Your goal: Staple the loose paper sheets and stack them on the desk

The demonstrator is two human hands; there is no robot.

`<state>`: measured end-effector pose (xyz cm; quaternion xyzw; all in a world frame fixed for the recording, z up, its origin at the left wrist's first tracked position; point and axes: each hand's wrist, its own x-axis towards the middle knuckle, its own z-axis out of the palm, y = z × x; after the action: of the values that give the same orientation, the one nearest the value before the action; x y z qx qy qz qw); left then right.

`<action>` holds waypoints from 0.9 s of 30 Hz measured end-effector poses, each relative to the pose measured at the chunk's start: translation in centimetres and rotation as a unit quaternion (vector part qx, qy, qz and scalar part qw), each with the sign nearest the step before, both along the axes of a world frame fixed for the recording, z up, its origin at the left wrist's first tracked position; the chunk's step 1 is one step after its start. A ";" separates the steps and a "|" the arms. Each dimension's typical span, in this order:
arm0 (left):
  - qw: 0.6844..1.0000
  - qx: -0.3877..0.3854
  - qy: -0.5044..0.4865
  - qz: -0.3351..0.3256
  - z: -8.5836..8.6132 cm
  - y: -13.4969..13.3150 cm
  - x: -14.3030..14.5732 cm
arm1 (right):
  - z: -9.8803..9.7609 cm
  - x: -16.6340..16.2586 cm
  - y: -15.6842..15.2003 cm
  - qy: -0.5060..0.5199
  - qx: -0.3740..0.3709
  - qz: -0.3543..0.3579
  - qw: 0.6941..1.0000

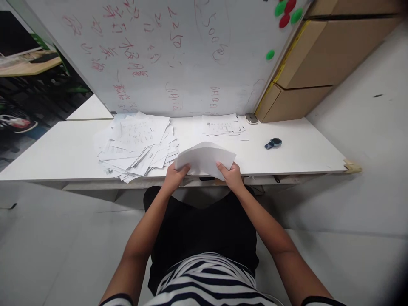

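Both hands hold one bowed sheet of paper (205,158) above the front edge of the white desk (306,148). My left hand (174,176) pinches its left side, with the thumb on the near face. At the right side my right hand (232,174) grips it the same way. The face toward me looks blank. Left of my hands lies a messy heap of printed papers (137,140), spread unevenly toward the desk edge. A smaller, neater stack of printed sheets (223,125) rests behind the held paper.
A dark wristwatch (273,143) lies on the desk's right part. Near the whiteboard (188,55) sits a computer mouse (251,118). Cardboard boxes (296,100) are piled at the back right against the wall. An open shelf runs under the desktop.
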<state>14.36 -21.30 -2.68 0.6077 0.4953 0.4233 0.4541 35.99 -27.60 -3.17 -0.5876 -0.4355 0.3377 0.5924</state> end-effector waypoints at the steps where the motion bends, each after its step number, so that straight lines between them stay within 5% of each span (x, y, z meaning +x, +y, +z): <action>1: 1.000 0.008 0.000 0.011 0.0 -0.1 0.2 | 0.3 -0.1 -0.1 -0.015 0.005 0.007 1.000; 6: 0.994 0.073 -0.030 0.076 0.3 -0.4 1.0 | 1.9 -0.4 -0.2 -0.141 0.137 0.034 0.980; 12: 0.991 0.104 0.064 0.045 1.0 -1.6 0.6 | -0.3 0.8 0.6 -0.207 0.083 0.020 0.975; 16: 0.988 0.147 0.033 0.031 0.7 -1.6 0.3 | -1.6 0.9 0.8 -0.219 0.102 -0.011 0.970; 20: 1.000 0.012 -0.009 -0.006 0.1 -0.9 0.5 | -2.2 0.2 0.3 -0.157 0.020 -0.015 0.987; 23: 1.000 0.006 0.008 -0.004 1.3 -1.8 0.2 | -1.9 0.9 -1.4 -0.191 -0.018 -0.008 0.981; 27: 0.994 -0.054 0.042 -0.089 2.9 -3.9 -0.8 | -1.3 3.6 -5.2 -0.109 -0.169 0.107 0.974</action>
<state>13.53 -25.19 0.22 0.6411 0.4801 0.3279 0.5010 39.62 -32.82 -4.51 -0.6626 -0.4945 0.4015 0.3939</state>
